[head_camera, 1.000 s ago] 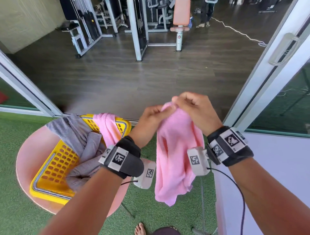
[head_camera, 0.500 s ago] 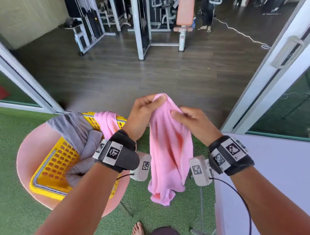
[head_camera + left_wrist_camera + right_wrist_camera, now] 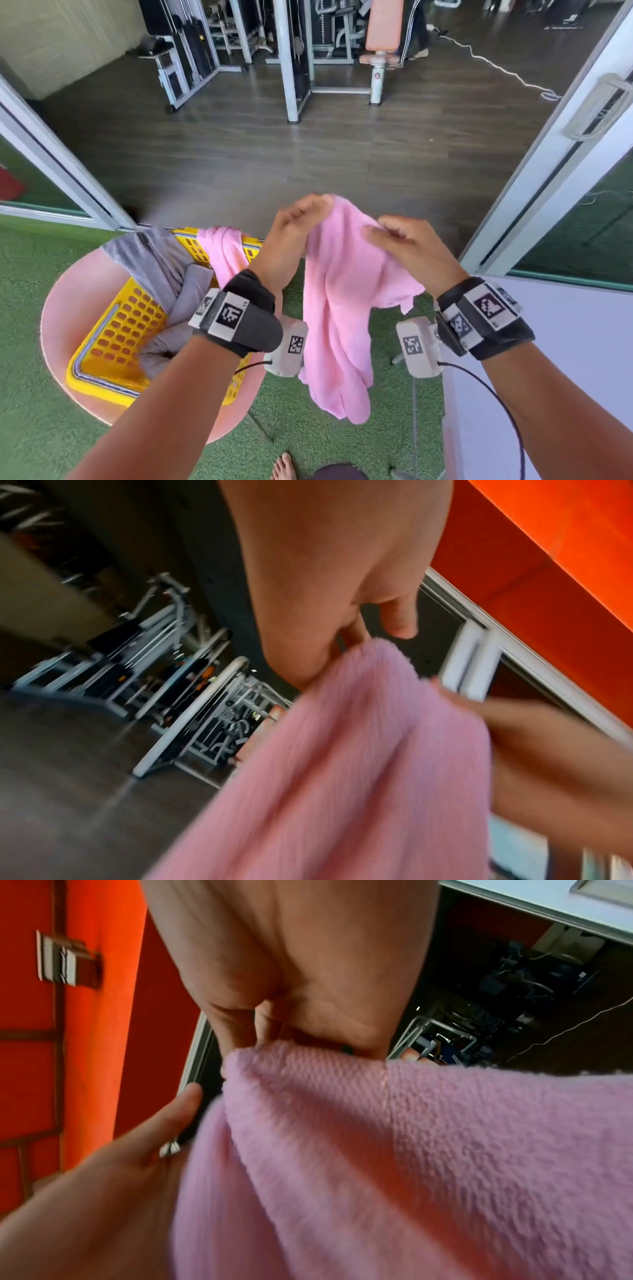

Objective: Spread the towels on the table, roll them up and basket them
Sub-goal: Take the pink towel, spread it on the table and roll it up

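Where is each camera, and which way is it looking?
Head: on the person's head, looking down at the left hand and right hand holding up a pink towel, with the yellow basket beside.
Left wrist: under the left hand, looking along it; fingers pinch the towel.
Right wrist: under the right hand, looking along it.
All share the towel.

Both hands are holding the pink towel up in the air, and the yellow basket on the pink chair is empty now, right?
Not quite. The left hand and right hand do hold the pink towel up, but the yellow basket still holds a grey towel and another pink one, as the head view shows.
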